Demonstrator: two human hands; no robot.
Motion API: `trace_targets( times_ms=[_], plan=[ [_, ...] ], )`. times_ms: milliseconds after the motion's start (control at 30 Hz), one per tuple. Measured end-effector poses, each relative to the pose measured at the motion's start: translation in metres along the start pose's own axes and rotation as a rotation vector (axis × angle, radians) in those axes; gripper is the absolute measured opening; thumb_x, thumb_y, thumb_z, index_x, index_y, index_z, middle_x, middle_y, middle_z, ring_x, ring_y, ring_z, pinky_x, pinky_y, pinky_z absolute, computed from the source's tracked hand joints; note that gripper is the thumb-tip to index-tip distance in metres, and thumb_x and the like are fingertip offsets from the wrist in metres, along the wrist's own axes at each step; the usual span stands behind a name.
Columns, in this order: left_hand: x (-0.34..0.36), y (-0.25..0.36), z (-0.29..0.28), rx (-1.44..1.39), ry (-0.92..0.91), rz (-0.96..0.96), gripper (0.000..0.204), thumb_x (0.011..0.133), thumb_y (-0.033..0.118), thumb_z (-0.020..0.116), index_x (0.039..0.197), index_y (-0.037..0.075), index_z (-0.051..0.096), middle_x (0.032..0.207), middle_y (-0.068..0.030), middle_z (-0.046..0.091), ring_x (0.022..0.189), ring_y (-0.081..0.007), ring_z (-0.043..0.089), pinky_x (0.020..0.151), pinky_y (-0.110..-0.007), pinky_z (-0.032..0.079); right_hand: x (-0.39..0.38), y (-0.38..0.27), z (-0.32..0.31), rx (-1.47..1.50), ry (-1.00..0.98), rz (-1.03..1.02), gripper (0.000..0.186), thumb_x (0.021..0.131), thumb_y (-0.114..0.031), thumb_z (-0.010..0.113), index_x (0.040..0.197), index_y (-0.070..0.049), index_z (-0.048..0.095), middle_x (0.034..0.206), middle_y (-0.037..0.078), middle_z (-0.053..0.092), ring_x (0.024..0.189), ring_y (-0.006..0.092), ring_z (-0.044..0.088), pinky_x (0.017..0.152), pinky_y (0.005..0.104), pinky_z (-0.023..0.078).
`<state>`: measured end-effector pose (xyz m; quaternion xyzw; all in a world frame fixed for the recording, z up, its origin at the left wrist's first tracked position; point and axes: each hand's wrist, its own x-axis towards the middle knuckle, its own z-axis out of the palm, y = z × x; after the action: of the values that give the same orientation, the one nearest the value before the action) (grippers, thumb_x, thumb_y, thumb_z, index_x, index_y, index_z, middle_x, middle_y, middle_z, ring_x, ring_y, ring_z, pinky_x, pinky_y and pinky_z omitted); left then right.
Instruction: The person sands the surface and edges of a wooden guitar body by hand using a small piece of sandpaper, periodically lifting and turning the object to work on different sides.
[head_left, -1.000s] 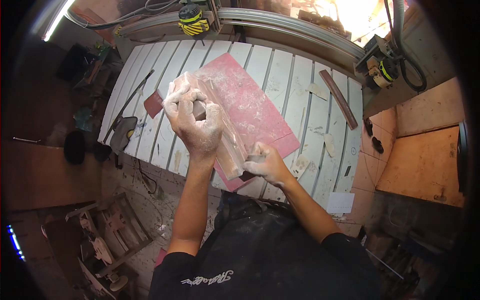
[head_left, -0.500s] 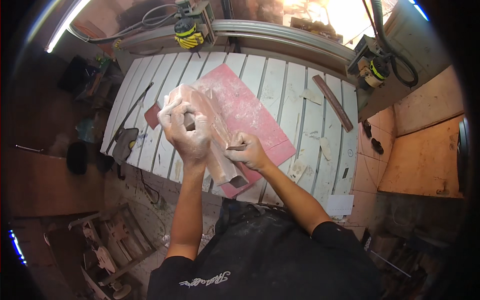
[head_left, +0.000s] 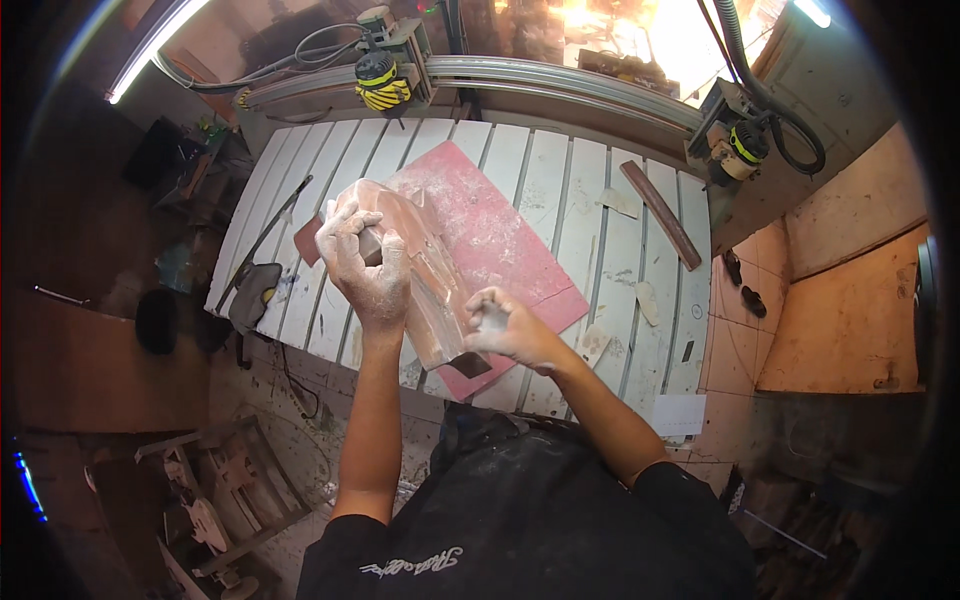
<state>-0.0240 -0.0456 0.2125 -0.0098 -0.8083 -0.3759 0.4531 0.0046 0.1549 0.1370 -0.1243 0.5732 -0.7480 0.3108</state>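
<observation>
My left hand (head_left: 368, 265), white with dust, has its fingers curled over the upper end of a long, faceted reddish-brown workpiece (head_left: 430, 285) that looks like wood. Pale dust streaks the workpiece, and its dark angular end face (head_left: 468, 364) points toward me. My right hand (head_left: 508, 328) is beside the lower right edge, fingers bent inward and thumb close to the surface. A greyish patch shows inside its curl; whether that is dusty palm or a thin sheet cannot be made out. Underneath lies a dusty pink board (head_left: 540, 270).
A white slatted table (head_left: 540, 170) bears a brown wooden strip (head_left: 660, 215), pale scraps (head_left: 648, 303), a reddish flat piece (head_left: 308, 242) and a grey power tool (head_left: 255, 298). Behind it runs a metal rail (head_left: 560, 75) with two yellow-and-black spindle units (head_left: 382, 85).
My right hand has slid down and slightly right along the workpiece, and the brown edge pinched in it earlier no longer shows. The left hand keeps its grip.
</observation>
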Motion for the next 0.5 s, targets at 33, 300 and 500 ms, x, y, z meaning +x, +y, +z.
trace_targets(
  times_ms=[33,300,500],
  plan=[
    [-0.001,-0.001,-0.002,0.012,0.01,-0.002,0.022,0.079,0.001,0.06,0.101,0.001,0.063,0.12,-0.0185,0.056,0.123,-0.0362,0.053,0.118,-0.054,0.034,0.005,0.005,0.008,-0.056,0.001,0.018,0.045,0.078,-0.001,0.081,0.114,-0.006,0.054,0.101,-0.001,0.054,0.087,0.0094,0.058,0.079,0.0269,0.053],
    [-0.001,-0.006,-0.002,0.038,-0.006,0.021,0.024,0.082,0.002,0.061,0.106,0.003,0.062,0.123,-0.0174,0.053,0.122,-0.0355,0.053,0.11,-0.052,0.04,0.061,0.015,0.011,-0.035,0.155,-0.278,0.051,0.075,-0.002,0.084,0.112,-0.007,0.049,0.104,0.001,0.052,0.095,0.0099,0.055,0.082,0.0276,0.053],
    [-0.005,-0.006,-0.006,0.04,-0.02,0.028,0.027,0.083,0.002,0.06,0.111,0.0,0.059,0.128,-0.019,0.051,0.129,-0.0382,0.049,0.113,-0.051,0.037,0.054,0.035,0.012,-0.033,0.17,-0.17,0.058,0.075,-0.01,0.088,0.117,-0.006,0.049,0.106,0.002,0.051,0.102,0.0112,0.051,0.091,0.0289,0.048]
  ],
)
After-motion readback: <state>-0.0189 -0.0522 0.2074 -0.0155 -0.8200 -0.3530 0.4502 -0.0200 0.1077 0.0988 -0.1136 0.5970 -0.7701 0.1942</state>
